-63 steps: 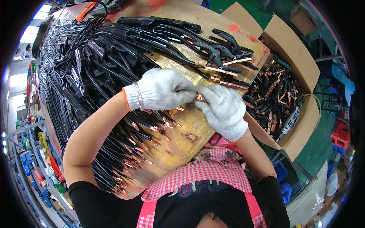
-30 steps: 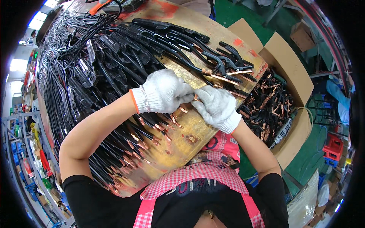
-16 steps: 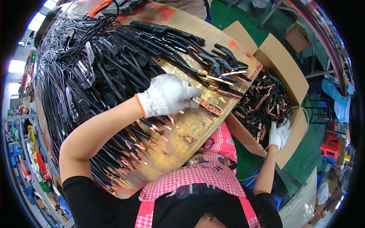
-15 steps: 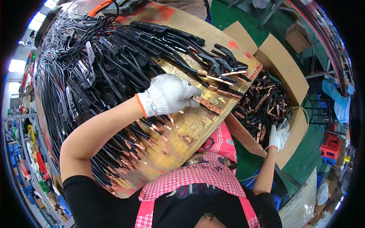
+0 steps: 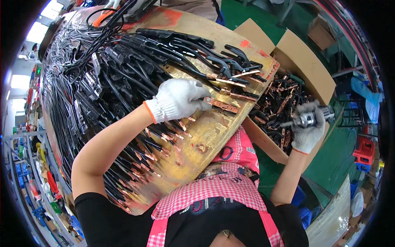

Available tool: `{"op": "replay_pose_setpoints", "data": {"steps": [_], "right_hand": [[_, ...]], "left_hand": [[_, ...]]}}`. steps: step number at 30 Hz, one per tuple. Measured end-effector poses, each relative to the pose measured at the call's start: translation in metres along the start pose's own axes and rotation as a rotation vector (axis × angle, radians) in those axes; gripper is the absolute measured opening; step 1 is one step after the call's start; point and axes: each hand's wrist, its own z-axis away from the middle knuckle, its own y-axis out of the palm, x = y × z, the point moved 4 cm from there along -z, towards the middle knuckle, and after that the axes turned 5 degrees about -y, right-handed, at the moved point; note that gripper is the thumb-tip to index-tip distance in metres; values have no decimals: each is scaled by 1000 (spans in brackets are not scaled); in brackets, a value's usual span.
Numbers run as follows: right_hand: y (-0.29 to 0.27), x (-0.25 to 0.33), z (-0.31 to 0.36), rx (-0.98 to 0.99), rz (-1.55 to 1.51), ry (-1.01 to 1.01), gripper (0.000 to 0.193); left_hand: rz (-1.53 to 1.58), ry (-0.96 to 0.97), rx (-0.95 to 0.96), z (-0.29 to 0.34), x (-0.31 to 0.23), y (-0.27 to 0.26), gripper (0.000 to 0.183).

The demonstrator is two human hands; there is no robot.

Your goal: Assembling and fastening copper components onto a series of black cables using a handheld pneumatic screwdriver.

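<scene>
My left hand (image 5: 183, 101), in a white knit glove, is closed over the workbench on a copper-jawed clamp (image 5: 224, 106). The copper strip sticks out past my fingertips to the right, and the rest is hidden by the glove. Over the cardboard box, my right hand (image 5: 307, 131), also gloved, grips a silver power screwdriver (image 5: 308, 120). Its bit points left, toward the bench. Just beyond my left hand lie several black clamps (image 5: 234, 68) with copper jaws.
The worn wooden bench (image 5: 193, 158) carries a large heap of black cables (image 5: 82, 136) with bare copper ends. A cardboard box (image 5: 306, 68) at its right edge holds many copper-and-black clamps (image 5: 279, 103). Red crates (image 5: 364, 150) stand on the green floor. Across the bench is another person (image 5: 193, 9).
My right hand has risen from the box's near side, bringing the power screwdriver up with its bit toward the left. My left hand has shifted slightly left with the clamp.
</scene>
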Motion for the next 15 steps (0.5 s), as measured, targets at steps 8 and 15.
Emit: {"op": "replay_pose_setpoints", "data": {"steps": [8, 15], "right_hand": [[143, -58, 44, 382, 38, -346, 22], [180, -101, 58, 449, -65, -187, 30]], "left_hand": [[-191, -124, 104, 3, -6, -1, 28], [-269, -137, 170, 1, -6, 4, 26]]}}
